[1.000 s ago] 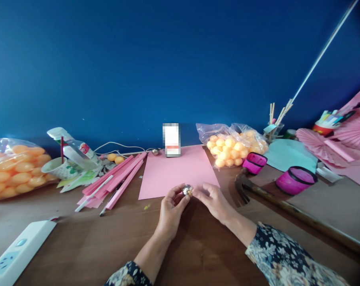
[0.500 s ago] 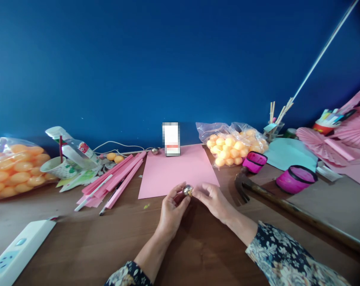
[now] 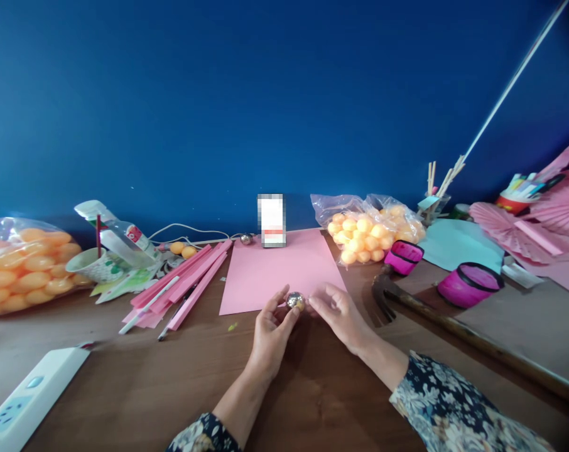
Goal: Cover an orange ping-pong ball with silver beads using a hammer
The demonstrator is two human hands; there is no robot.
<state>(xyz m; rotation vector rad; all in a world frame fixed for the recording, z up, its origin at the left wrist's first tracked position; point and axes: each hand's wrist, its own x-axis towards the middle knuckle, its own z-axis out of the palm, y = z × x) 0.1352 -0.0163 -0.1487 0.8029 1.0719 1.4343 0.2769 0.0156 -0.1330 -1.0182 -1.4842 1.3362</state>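
Observation:
A small shiny silver ball (image 3: pixel 295 301) is pinched between the thumb and fingers of my left hand (image 3: pixel 271 326), above the near edge of a pink paper sheet (image 3: pixel 279 270). Just right of the ball, my right hand (image 3: pixel 343 317) has its thumb and forefinger drawn together, their tips very near the ball's side. Whatever may lie between those tips is too small to make out. Another silver ball (image 3: pixel 245 239) rests at the sheet's far left corner, beside an upright phone (image 3: pixel 274 221) with a blurred screen.
Pink paper strips (image 3: pixel 181 282) and pens lie left, near a paper cup (image 3: pixel 91 265) and a bottle (image 3: pixel 124 238). Bags of orange balls (image 3: pixel 360 235) stand on both sides. A hammer (image 3: pixel 435 307) and magenta containers (image 3: pixel 470 285) are right; a power strip (image 3: pixel 34 395) is front left.
My right fingertips have drawn slightly right, away from the ball, so more of it shows. The left hand still holds the ball in nearly the same place.

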